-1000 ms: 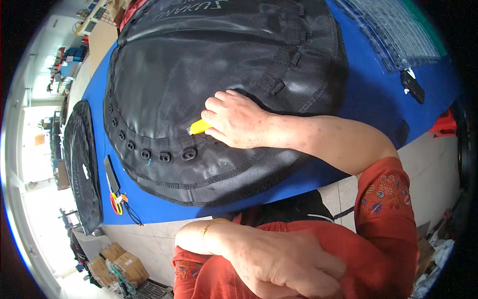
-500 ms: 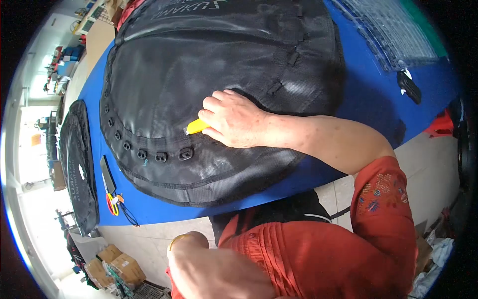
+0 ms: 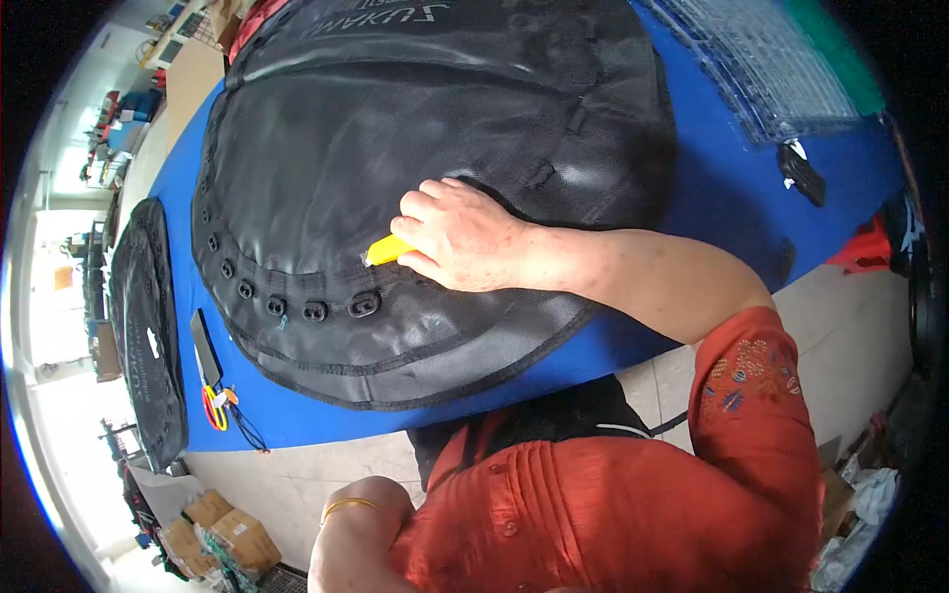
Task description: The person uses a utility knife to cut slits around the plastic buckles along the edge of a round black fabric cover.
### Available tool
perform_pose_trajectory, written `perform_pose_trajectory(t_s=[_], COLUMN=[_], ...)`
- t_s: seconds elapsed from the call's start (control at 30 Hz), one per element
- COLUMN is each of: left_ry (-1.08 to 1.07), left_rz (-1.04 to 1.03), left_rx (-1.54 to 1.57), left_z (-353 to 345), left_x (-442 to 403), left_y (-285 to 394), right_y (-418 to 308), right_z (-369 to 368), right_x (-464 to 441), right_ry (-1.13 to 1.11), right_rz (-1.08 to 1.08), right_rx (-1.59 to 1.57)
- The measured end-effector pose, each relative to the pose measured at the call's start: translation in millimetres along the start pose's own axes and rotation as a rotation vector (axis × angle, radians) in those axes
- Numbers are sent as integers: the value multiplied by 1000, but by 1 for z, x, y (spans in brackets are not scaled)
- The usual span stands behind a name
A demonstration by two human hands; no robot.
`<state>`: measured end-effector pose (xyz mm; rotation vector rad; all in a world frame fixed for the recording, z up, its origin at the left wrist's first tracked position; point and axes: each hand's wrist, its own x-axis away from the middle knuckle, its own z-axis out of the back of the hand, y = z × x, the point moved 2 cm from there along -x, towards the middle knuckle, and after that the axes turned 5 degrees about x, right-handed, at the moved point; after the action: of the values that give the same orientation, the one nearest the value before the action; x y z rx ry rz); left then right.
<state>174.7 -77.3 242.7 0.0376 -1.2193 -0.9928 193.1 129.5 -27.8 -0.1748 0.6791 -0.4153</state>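
My right hand [image 3: 465,237] is closed around a yellow utility knife [image 3: 388,249]. The knife's tip rests at a stitched band on a large black round fabric piece [image 3: 326,178]. Along that band, to the left of the tip, run several black plastic two-hole fittings [image 3: 365,303]; a bit of light-blue thread [image 3: 283,321] shows near them. My left hand [image 3: 378,494] is low in front of my body, with a thin gold-coloured bangle at the wrist. Its fingers are hidden from view.
A blue-covered table [image 3: 297,425] carries the fabric. Scissors [image 3: 215,407] and a dark flat strip [image 3: 205,348] lie at its left edge. A second black piece [image 3: 148,336] stands at far left. Clear plastic packets [image 3: 751,69] and a small black item [image 3: 803,176] sit at right. Cardboard boxes [image 3: 242,539] are on the floor.
My left arm, blurred across my front before, has moved down and left. My right hand keeps the knife at nearly the same place on the fabric. The view has shifted slightly.
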Motion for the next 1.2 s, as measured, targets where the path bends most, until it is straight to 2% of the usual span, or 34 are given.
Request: perform_pose_trajectory(t_s=[0.1,0.8,0.9,1.0,1.1,1.13,1.2], left_ry=[24,173,193,213,245,261,298], left_rz=[-18,-79,-80,-79,-50,-32,10], left_rx=[5,26,28,35,59,71,96], left_z=[6,0,-1,8,-11,-31,-8], left_x=[-9,-10,-10,-16,-2,29,-24], left_y=[26,32,-29,48,-9,-52,-37], right_y=[0,0,1,1,1,1,0], right_z=[0,-2,-2,-1,-1,0,4], right_x=[0,0,0,0,0,-1,-2], right_ry=[4,12,7,1,25,8,-31], right_rz=[2,12,10,3,3,3,1], right_rx=[-3,6,2,0,-5,10,34])
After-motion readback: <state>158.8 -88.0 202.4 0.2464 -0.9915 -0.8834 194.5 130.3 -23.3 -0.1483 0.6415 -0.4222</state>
